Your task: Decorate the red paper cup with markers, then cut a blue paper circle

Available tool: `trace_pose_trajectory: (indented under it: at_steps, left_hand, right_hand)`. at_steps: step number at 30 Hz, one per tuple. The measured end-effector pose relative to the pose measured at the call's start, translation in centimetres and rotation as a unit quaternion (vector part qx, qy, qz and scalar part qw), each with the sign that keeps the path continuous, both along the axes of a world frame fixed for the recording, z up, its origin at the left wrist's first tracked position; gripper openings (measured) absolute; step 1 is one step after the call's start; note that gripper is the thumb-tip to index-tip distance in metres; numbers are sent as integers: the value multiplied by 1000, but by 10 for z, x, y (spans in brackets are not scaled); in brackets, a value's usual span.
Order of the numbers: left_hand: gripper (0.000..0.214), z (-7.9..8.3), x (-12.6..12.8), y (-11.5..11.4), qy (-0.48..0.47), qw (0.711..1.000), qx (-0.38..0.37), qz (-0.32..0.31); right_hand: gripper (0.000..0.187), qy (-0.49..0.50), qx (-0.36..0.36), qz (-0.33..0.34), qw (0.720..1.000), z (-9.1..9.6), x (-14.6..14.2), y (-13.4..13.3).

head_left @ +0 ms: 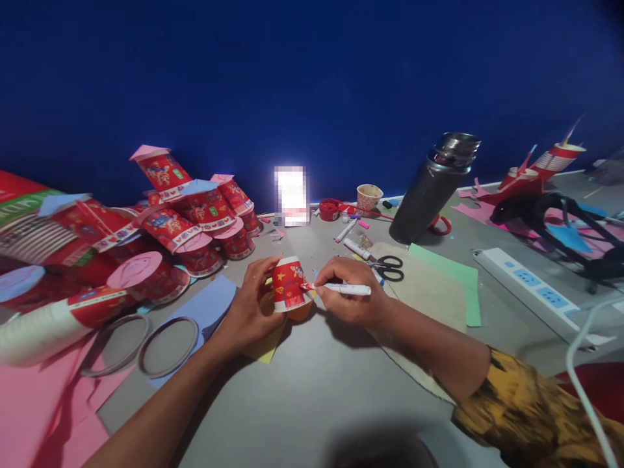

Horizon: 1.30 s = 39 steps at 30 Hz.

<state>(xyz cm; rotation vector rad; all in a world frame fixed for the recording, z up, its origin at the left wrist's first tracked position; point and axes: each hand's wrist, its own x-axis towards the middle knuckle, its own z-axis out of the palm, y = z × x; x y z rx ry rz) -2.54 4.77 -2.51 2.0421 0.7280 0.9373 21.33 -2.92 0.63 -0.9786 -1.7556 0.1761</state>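
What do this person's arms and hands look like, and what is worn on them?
The left hand and right hand have no gloves. A loose mustard-yellow sleeve with dark, blotchy markings ends around the right elbow, leaving the right forearm uncovered. The left forearm shows no sleeve in view.

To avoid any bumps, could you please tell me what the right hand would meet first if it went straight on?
Most likely the red cup in the left hand; the marker in the right hand points at it, though contact is unclear.
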Motion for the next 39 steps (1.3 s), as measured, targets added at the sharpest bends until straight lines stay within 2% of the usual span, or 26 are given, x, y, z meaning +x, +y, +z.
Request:
trace_pose_trajectory:
  at_steps: [15, 21, 27, 39]
  left_hand:
    - [82, 0, 0, 0, 6, 1000, 10, 3]
    - [82, -1, 0, 0, 3, 1000, 6, -1]
    - [82, 2, 1, -1, 4, 1000, -6, 7]
    - [82, 2, 1, -2, 25, 999, 31, 12]
  right_hand:
    - [7, 8, -32, 11, 999, 0, 0, -1]
    - [8, 5, -9, 11, 1000, 0, 0, 0]
    - [8, -3, -25, 13, 1000, 1, -1, 0]
    - [8, -19, -23, 22, 999, 1, 1, -1]
